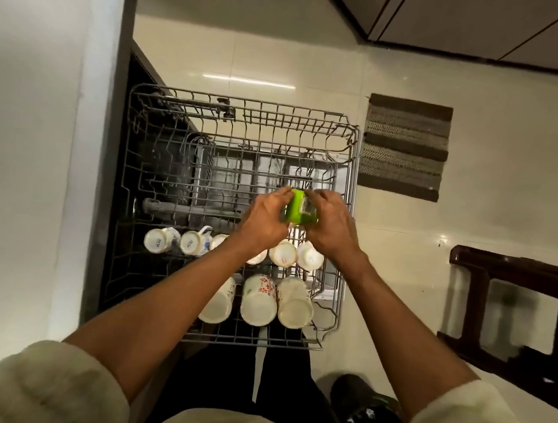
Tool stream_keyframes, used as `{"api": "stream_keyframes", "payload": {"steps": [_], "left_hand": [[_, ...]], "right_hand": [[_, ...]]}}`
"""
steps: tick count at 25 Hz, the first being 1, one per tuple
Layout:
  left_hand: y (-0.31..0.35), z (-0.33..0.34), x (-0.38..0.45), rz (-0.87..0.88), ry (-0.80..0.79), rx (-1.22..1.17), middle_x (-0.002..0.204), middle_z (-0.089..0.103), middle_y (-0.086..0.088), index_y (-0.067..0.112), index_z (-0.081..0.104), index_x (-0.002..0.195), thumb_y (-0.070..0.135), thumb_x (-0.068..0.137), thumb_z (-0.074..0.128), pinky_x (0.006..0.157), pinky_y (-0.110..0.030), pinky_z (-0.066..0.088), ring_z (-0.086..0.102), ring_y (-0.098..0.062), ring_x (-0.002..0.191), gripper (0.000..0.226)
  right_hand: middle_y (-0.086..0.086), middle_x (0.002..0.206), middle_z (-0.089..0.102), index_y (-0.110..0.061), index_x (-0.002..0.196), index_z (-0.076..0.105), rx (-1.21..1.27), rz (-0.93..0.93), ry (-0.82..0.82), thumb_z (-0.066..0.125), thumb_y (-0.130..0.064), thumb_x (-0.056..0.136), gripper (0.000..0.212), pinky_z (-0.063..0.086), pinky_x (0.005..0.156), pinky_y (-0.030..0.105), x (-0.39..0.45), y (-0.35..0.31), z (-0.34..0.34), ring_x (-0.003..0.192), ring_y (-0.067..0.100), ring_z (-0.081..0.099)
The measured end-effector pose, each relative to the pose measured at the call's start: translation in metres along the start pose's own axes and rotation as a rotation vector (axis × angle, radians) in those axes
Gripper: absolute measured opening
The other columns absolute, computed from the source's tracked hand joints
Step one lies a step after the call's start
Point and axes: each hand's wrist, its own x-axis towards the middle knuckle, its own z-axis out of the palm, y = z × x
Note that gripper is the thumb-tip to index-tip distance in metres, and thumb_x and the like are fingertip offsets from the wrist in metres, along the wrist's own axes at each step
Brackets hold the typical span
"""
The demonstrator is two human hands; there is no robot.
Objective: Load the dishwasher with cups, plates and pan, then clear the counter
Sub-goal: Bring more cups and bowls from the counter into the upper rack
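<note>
Both hands meet at the centre of the frame around a green cup (300, 207). The left hand (264, 218) curls its fingers on the cup's left side and the right hand (331, 223) grips its right side, so neither is nearer. The cup hangs above the pulled-out upper rack (352, 171), its long axis tilted toward the upper part of the frame. Free wire lies just above the hands in the picture; rows of white cups (259, 299) sit below them, toward the person.
</note>
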Motion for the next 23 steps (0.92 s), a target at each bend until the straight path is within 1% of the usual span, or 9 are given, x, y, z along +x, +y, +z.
{"api": "stream_keyframes", "payload": {"steps": [1,4,7,9,13,17,19,21,23], "left_hand": [[0.001,0.004,0.01,0.0,-0.026,0.01,0.156,0.038,-0.007,0.006,0.043,0.146,-0.003,0.079,0.072,0.113,-0.041,0.04,0.041,-0.026,0.141,0.073],[0.008,0.014,0.034,0.007,-0.137,0.054,0.162,0.026,-0.003,0.01,0.033,0.152,-0.007,0.085,0.063,0.115,-0.028,0.03,0.031,-0.023,0.146,0.075],[0.01,0.026,0.057,0.012,-0.234,0.103,0.166,0.011,-0.004,0.014,0.017,0.157,-0.007,0.086,0.057,0.122,-0.041,0.023,0.013,-0.023,0.152,0.084],[0.007,0.034,0.07,-0.023,-0.279,0.13,0.166,0.008,-0.004,0.016,0.014,0.158,-0.003,0.087,0.058,0.124,-0.044,0.019,0.009,-0.023,0.153,0.085],[-0.001,0.05,0.087,-0.072,-0.302,0.161,0.166,0.013,-0.006,0.017,0.016,0.158,0.012,0.088,0.065,0.12,-0.051,0.026,0.017,-0.029,0.151,0.085],[-0.007,0.059,0.092,-0.104,-0.309,0.121,0.164,0.019,-0.009,0.015,0.018,0.158,0.008,0.086,0.063,0.117,-0.052,0.031,0.026,-0.034,0.148,0.086],[-0.006,0.061,0.093,-0.132,-0.304,0.12,0.165,0.017,-0.008,0.015,0.016,0.158,0.007,0.086,0.061,0.119,-0.052,0.028,0.023,-0.032,0.149,0.086],[-0.004,0.065,0.095,-0.143,-0.317,0.161,0.165,0.014,-0.007,0.013,0.013,0.159,0.007,0.084,0.058,0.123,-0.05,0.018,0.018,-0.029,0.151,0.087],[-0.004,0.07,0.098,-0.122,-0.345,0.203,0.165,0.017,-0.008,0.014,0.013,0.158,0.011,0.082,0.057,0.124,-0.05,0.011,0.02,-0.027,0.15,0.089]], "right_hand": [[0.011,0.137,0.054,-0.015,0.145,0.051,-0.027,0.023,-0.009,0.077,-0.02,0.084,0.066,0.044,0.101,0.041,0.01,0.007,0.0,0.125,0.03,0.048],[0.01,0.141,0.052,-0.014,0.146,0.047,-0.079,0.071,-0.034,0.077,-0.013,0.083,0.069,0.043,0.105,0.041,0.038,0.027,0.0,0.13,0.029,0.044],[0.01,0.138,0.053,-0.011,0.144,0.048,-0.142,0.086,-0.07,0.078,-0.007,0.08,0.071,0.044,0.104,0.04,0.065,0.042,0.003,0.128,0.028,0.044],[0.011,0.138,0.053,-0.01,0.143,0.048,-0.172,0.089,-0.098,0.078,-0.005,0.079,0.071,0.046,0.103,0.041,0.076,0.049,0.007,0.128,0.028,0.043],[0.011,0.139,0.051,-0.009,0.143,0.047,-0.216,0.072,-0.143,0.074,0.001,0.081,0.069,0.046,0.104,0.04,0.087,0.057,0.017,0.13,0.028,0.042],[0.014,0.137,0.05,-0.006,0.142,0.045,-0.252,0.046,-0.186,0.075,-0.004,0.082,0.067,0.043,0.105,0.039,0.093,0.058,0.02,0.13,0.029,0.042],[0.015,0.137,0.05,-0.004,0.142,0.045,-0.252,0.051,-0.207,0.076,-0.006,0.082,0.068,0.042,0.106,0.039,0.096,0.058,0.023,0.13,0.03,0.041],[0.015,0.136,0.049,-0.003,0.14,0.046,-0.24,0.059,-0.204,0.074,0.001,0.082,0.064,0.043,0.105,0.037,0.096,0.06,0.028,0.128,0.03,0.042],[0.015,0.137,0.048,-0.002,0.138,0.048,-0.208,0.064,-0.212,0.076,0.001,0.08,0.065,0.043,0.105,0.036,0.095,0.061,0.032,0.129,0.029,0.043]]}}
